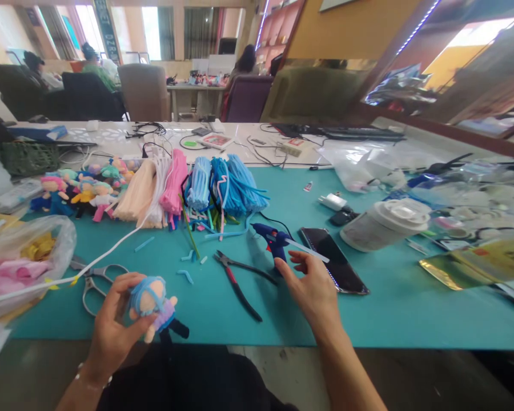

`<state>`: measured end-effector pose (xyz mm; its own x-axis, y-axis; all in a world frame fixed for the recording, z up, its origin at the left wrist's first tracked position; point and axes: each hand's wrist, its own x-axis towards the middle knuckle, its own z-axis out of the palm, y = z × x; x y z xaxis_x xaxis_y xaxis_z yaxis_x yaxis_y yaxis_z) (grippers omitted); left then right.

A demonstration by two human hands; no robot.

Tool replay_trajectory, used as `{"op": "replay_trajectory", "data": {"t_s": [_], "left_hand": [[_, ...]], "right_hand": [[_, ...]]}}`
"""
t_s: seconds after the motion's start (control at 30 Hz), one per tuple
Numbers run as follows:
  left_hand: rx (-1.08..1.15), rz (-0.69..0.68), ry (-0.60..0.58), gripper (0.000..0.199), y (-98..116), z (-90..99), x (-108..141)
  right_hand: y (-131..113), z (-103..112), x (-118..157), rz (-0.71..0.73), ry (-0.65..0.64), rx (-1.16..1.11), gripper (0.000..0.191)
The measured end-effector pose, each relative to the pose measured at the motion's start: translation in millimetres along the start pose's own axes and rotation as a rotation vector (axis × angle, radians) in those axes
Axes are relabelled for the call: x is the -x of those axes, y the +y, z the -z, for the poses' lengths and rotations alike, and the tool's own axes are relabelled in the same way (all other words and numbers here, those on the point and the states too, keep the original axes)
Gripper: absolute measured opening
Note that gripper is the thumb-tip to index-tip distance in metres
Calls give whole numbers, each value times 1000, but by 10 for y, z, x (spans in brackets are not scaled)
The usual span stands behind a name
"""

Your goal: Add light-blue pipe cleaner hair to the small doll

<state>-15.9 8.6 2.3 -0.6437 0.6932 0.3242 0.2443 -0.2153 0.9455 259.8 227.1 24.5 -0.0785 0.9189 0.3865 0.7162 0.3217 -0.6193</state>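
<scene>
My left hand [116, 328] is closed around a small doll [151, 302] with blue hair, a lilac top and dark legs, held above the table's front edge. My right hand [310, 285] is at the blue glue gun [275, 242], thumb and fingers apart. The thumb tip is by the bottom of its handle; whether they touch I cannot tell. A pale glue stick [307, 250] sticks out from the back of the gun. Between the hands lie red-and-black cutting pliers [235, 282], jaws spread. Short blue pipe cleaner pieces [185, 276] are scattered beyond them.
Bundles of pipe cleaners [175, 182] and several finished dolls [53, 191] stand at the back left. Scissors [95, 279] lie beside my left hand. A phone [334, 262] and a lidded cup [385, 225] are at right. A white cable [111, 248] crosses the left side.
</scene>
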Motion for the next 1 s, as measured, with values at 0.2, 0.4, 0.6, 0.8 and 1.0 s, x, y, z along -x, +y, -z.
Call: {"op": "replay_trajectory", "data": {"t_s": [0.2, 0.4, 0.6, 0.8, 1.0], "left_hand": [[-43, -100, -66, 43, -7, 7, -266], [-11, -146, -113, 45, -10, -101, -582], [78, -305, -133, 45, -66, -356, -915], [101, -411, -93, 48, -299, -468, -963], [107, -346, -72, 53, -372, -447, -870]], "right_hand": [[-7, -210, -363, -74, -132, 28, 33], [-80, -152, -429, -40, -161, -70, 23], [-492, -131, -147, 107, -245, -355, 28], [-1033, -245, -115, 425, -515, -600, 13], [-1137, -361, -126, 536, -542, -606, 16]]}}
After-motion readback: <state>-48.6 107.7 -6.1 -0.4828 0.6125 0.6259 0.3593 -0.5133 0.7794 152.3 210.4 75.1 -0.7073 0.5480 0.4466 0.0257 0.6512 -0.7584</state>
